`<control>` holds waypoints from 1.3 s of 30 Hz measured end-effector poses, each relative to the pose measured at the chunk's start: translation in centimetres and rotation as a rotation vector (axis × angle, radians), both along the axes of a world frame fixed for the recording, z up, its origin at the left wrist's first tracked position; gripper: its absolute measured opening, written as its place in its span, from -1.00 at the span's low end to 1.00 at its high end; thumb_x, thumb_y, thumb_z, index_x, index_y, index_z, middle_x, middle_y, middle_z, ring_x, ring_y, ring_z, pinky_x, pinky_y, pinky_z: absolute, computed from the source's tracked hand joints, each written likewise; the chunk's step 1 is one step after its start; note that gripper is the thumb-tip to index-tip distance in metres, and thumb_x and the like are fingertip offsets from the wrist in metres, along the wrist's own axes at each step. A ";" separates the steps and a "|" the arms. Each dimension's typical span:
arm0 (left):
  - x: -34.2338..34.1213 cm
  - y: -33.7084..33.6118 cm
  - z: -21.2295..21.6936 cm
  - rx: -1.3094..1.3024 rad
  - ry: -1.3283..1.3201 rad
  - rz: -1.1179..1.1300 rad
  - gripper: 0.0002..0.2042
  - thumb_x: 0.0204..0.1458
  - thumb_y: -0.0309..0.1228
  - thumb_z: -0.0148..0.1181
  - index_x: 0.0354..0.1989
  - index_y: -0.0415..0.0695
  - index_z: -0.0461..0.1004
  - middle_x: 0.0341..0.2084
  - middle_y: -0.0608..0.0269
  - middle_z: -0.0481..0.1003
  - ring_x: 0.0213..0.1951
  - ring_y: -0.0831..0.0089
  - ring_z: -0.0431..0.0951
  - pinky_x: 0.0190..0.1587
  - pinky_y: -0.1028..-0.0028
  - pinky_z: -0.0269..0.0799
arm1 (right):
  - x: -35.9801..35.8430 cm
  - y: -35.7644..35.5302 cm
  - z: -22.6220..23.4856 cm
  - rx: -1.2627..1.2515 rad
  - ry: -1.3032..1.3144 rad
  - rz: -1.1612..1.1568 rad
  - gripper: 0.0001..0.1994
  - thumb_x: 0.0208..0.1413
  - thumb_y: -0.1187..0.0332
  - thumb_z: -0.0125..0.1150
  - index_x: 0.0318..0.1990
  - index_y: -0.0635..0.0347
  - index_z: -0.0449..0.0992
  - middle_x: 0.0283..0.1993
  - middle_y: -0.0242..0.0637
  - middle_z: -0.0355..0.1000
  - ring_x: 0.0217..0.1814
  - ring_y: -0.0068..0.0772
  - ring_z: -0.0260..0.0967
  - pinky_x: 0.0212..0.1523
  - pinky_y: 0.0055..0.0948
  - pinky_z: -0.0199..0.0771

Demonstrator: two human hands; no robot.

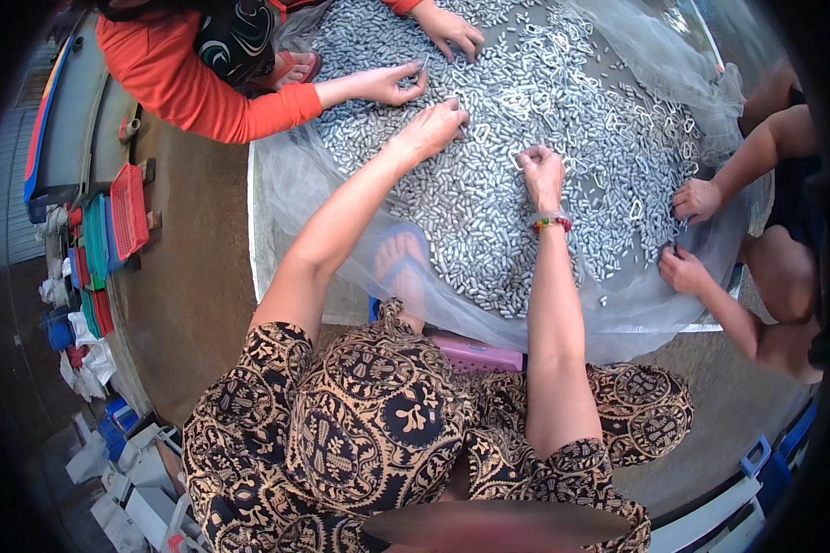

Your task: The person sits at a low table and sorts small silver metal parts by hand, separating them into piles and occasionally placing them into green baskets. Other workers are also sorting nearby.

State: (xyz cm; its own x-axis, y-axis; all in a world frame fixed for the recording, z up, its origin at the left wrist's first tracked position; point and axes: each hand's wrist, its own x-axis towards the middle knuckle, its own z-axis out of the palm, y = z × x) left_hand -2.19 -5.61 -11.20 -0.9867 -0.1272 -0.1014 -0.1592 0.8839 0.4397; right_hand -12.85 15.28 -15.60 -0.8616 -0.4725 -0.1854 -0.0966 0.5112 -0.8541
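A wide heap of small silver metal pieces [470, 235] covers a translucent mesh sheet [341, 230]. Most look like short, rounded capsules; open-sided metal links [636, 210] are scattered among them. Over the upper middle of the heap, my left hand [436, 129] has its thumb and fingers pinched together. What it holds is too small to make out. Farther right, my right hand [543, 173], with a beaded bracelet [551, 222] at the wrist, is closed in a pinch just above the pieces. A small bit shows at its fingertips, but its kind is unclear.
Across the heap, a person in orange sleeves reaches in with two hands [452, 32]. Another person's hands [696, 200] touch the pieces at the right edge. A pink plastic stool [475, 353] is near my legs. Baskets [129, 210] stand at the left.
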 end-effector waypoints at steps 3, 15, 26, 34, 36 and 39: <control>-0.2 -0.1 0.2 -0.063 0.098 0.109 -0.80 -0.07 -0.37 0.18 -0.32 -0.22 0.48 -0.32 0.01 0.39 -0.22 0.03 0.45 -0.16 0.20 0.36 | 0.1 0.7 1.7 -0.514 -0.691 -0.139 -0.89 -0.08 0.39 0.31 -0.48 0.15 0.47 -0.59 -0.52 0.37 -0.59 -0.71 0.25 -0.71 -0.70 0.08; 1.5 1.6 5.2 2.039 0.289 0.400 -0.64 -0.05 -0.41 0.04 -0.06 -0.32 0.33 -0.27 0.12 0.41 -0.37 0.51 0.43 -0.64 0.69 0.37 | -3.4 3.0 7.3 -1.130 -0.991 -0.108 -0.88 0.05 0.39 0.16 -0.27 0.13 0.40 -0.42 -0.33 0.37 -0.51 -0.51 0.31 -0.70 -0.72 0.18; -1.3 3.7 -0.6 -0.011 0.171 0.227 -0.81 -0.10 -0.39 0.16 -0.36 -0.23 0.55 -0.42 -0.09 0.45 -0.31 -0.01 0.47 -0.19 0.18 0.40 | -2.1 -4.7 4.3 0.425 0.390 0.198 -0.63 -0.10 0.18 0.25 -0.09 0.03 0.50 -0.22 -0.07 0.48 -0.15 -0.05 0.44 -0.13 -0.14 0.42; -0.6 2.9 0.8 0.376 0.343 0.217 -0.83 -0.07 -0.40 0.20 -0.33 -0.23 0.52 -0.47 0.14 0.48 -0.42 0.31 0.50 -0.34 0.43 0.39 | -1.7 -1.0 4.6 0.181 0.080 0.347 -0.70 -0.08 0.17 0.23 -0.21 0.12 0.58 -0.31 0.04 0.48 -0.23 -0.03 0.46 -0.12 -0.21 0.41; 0.4 2.1 2.3 1.129 0.075 0.486 -0.83 0.04 -0.38 0.14 -0.28 -0.23 0.49 -0.45 0.23 0.49 -0.38 0.46 0.51 -0.37 0.59 0.36 | -1.8 0.4 5.5 0.028 0.092 0.267 -0.69 -0.08 0.19 0.25 -0.20 0.15 0.57 -0.31 0.01 0.49 -0.28 -0.07 0.47 -0.17 -0.25 0.43; 1.3 2.0 3.2 1.713 0.218 0.583 -0.76 0.11 -0.33 0.08 -0.19 -0.27 0.40 -0.29 0.16 0.48 -0.22 0.47 0.49 -0.20 0.57 0.46 | -2.2 1.7 6.9 -0.252 -0.266 0.178 -0.74 -0.06 0.32 0.28 -0.27 0.33 0.56 -0.31 -0.15 0.48 -0.44 -0.35 0.47 -0.48 -0.46 0.48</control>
State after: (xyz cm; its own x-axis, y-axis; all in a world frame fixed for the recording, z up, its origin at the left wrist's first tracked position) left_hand -0.94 -3.61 -7.96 -0.8713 -0.3274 -0.3656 -0.0693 -0.6554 0.7521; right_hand -15.01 17.02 -8.70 -0.6997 -0.6693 -0.2499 0.0766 0.2775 -0.9577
